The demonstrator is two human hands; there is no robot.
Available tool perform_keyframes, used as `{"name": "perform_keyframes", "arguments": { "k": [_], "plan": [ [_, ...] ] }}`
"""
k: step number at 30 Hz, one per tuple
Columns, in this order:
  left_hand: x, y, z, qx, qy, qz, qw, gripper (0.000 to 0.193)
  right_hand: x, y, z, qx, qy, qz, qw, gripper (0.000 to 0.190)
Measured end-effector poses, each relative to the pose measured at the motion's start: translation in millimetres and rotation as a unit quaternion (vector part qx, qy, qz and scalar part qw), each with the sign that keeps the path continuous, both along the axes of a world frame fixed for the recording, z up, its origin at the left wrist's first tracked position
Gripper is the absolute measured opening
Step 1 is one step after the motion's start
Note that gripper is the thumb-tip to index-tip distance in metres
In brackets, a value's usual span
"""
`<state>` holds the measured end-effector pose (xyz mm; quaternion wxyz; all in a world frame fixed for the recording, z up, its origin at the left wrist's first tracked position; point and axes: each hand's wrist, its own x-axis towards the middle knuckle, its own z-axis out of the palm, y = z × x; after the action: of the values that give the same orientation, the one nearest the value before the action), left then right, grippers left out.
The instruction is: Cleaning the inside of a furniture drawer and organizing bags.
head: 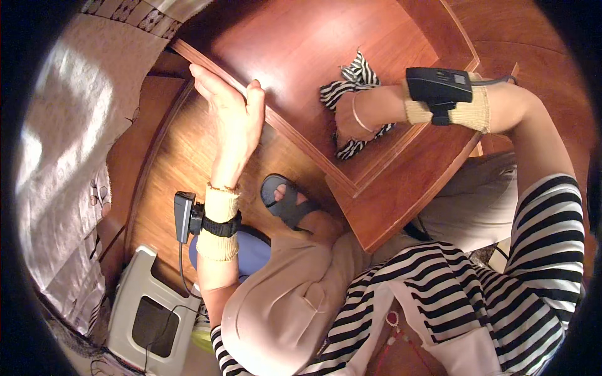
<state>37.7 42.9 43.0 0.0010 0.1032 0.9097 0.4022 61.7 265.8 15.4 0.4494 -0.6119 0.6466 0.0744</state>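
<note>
A reddish-brown wooden drawer (301,42) lies in front of me, its front panel (404,188) close to my knees. My left hand (230,103) is at the drawer's left side board (301,141), with the fingers along the outside and the thumb over the top edge. Inside the drawer, my right hand (350,117) presses a black-and-white striped cloth (360,70) against the bottom board near the front corner. The fingers of that hand are mostly hidden by its back and by the cloth.
A sandalled foot (282,195) stands on the wood floor (183,136) beside the drawer. At lower left are a pale plastic stool (124,305) and a blue round object (254,249). Patterned fabric (70,117) hangs along the left. A cable (181,268) runs from my left wrist device.
</note>
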Motion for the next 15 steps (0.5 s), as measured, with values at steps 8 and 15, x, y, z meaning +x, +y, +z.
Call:
{"name": "perform_keyframes", "arguments": {
  "k": [8,15],
  "plan": [
    [0,1,1,-0.011,-0.004,0.008,1.0,0.091,-24,52,15,0.003,-0.015,-0.034,0.999,0.041],
    [-4,1,4,0.023,-0.016,0.024,0.999,0.09,-77,103,37,-0.012,-0.071,-0.236,0.969,0.047]
  ]
}}
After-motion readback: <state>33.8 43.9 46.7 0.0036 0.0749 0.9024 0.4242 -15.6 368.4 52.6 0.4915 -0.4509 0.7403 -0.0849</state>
